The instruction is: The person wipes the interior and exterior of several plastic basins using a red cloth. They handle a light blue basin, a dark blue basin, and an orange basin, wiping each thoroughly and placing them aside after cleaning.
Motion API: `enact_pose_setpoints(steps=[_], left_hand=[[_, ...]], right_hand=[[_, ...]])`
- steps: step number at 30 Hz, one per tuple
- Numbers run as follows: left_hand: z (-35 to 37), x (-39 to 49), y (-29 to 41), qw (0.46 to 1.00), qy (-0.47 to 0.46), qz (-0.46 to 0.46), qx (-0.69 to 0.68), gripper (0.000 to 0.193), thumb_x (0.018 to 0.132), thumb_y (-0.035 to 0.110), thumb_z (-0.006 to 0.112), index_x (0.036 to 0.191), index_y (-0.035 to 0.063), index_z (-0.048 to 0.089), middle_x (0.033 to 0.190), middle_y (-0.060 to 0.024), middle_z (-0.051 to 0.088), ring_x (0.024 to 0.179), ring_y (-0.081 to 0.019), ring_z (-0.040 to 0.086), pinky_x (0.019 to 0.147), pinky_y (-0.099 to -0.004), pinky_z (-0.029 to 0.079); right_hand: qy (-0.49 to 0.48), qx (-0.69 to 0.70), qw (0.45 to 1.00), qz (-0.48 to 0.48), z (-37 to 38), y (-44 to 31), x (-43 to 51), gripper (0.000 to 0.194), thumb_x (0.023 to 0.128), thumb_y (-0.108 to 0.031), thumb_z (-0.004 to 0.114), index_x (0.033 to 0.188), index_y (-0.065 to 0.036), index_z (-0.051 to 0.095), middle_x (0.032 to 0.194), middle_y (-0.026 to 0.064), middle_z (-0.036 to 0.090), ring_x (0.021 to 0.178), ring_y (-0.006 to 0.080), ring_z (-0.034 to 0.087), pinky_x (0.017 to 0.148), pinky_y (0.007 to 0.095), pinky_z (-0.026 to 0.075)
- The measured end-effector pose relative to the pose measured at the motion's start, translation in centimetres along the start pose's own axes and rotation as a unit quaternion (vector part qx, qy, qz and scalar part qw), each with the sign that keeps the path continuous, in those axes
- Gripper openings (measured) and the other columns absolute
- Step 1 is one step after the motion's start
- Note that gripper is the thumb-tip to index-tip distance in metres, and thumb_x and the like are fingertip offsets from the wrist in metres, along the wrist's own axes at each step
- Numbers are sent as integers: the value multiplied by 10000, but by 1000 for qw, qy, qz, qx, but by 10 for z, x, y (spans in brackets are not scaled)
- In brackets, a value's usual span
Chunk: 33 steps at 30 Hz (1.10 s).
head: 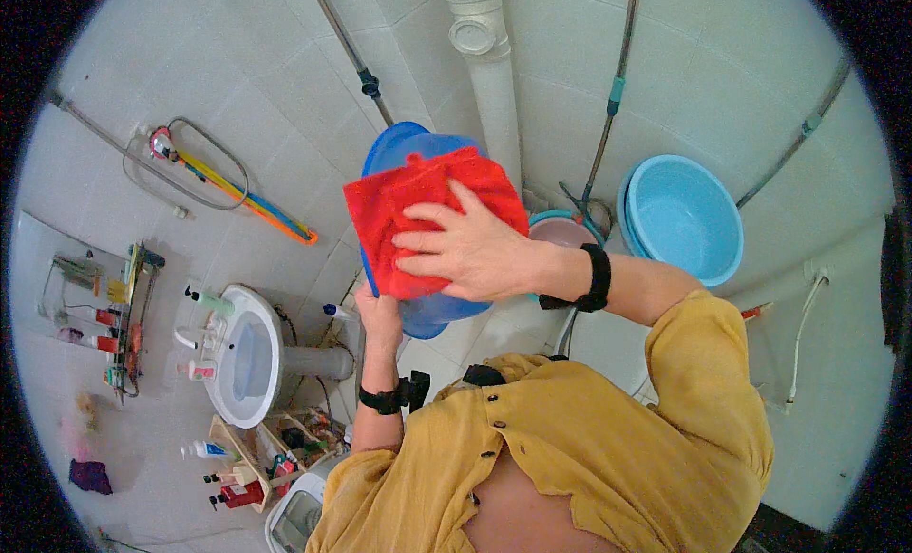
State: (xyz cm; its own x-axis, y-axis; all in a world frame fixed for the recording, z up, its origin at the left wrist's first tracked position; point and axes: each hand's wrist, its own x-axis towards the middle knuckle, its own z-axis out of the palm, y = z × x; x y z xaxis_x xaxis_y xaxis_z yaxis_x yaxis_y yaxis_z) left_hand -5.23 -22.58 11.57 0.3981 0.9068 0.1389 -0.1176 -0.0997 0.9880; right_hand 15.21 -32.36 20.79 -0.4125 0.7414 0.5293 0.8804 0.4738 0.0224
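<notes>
A red cloth (370, 221) lies spread against a blue plastic basin (417, 323), which is held up in front of me and partly hidden by the cloth. My right hand (459, 246) rests on the cloth with the fingers spread, pressing it to the basin. Lower left, my left hand (377, 311) grips the basin's edge; its fingertips are hidden behind the rim. Both wrists wear black straps.
At left are a white washbasin (271, 353) with pump bottles and a wooden shelf (246, 467) of toiletries. Light blue basins (684, 218) hang at right. A pinkish tub (563, 232) stands below, near a white drainpipe (491, 97).
</notes>
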Motion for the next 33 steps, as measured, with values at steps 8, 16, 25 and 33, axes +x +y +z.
enact_pose_setpoints(steps=[8, 16, 25, 33], left_hand=[[-8, 0, 27, 999, -37, -13, 36, 266, 928, 266, 646, 913, 1, 647, 793, 46, 575, 704, -68, 481, 617, -255, 395], [-40, -7, 53, 995, -48, 2, -90, 315, 905, 284, 679, 1010, -12, 671, 919, -34, 675, 765, -113, 600, 695, -276, 478], [-45, 6, 58, 955, 37, -66, -286, 522, 952, 325, 603, 1335, -7, 477, 1301, -161, 565, 1122, -297, 575, 975, -459, 468], [-35, 33, 52, 951, 63, -67, -295, 594, 985, 426, 515, 1403, 16, 418, 1391, -156, 495, 1228, -312, 501, 1047, -484, 407]], right_hand=[[31, 95, 994, 44, -15, 75, 51, 372, 830, -325, 587, 1170, -191, 655, 1168, 47, 655, 1122, 282, 578, 898, 451, 473], [-54, 587, 724, 358, -21, 171, 20, 589, 930, -469, 576, 1327, -35, 533, 1217, 118, 627, 1075, 187, 593, 937, 319, 480], [159, 837, 394, 346, 43, 147, -65, 629, 947, -477, 553, 1388, -40, 455, 1291, 142, 592, 1108, 239, 600, 988, 392, 479], [352, 759, 331, 435, 104, 74, -78, 644, 900, -522, 577, 1340, -59, 496, 1215, 119, 618, 1082, 258, 591, 984, 424, 445]])
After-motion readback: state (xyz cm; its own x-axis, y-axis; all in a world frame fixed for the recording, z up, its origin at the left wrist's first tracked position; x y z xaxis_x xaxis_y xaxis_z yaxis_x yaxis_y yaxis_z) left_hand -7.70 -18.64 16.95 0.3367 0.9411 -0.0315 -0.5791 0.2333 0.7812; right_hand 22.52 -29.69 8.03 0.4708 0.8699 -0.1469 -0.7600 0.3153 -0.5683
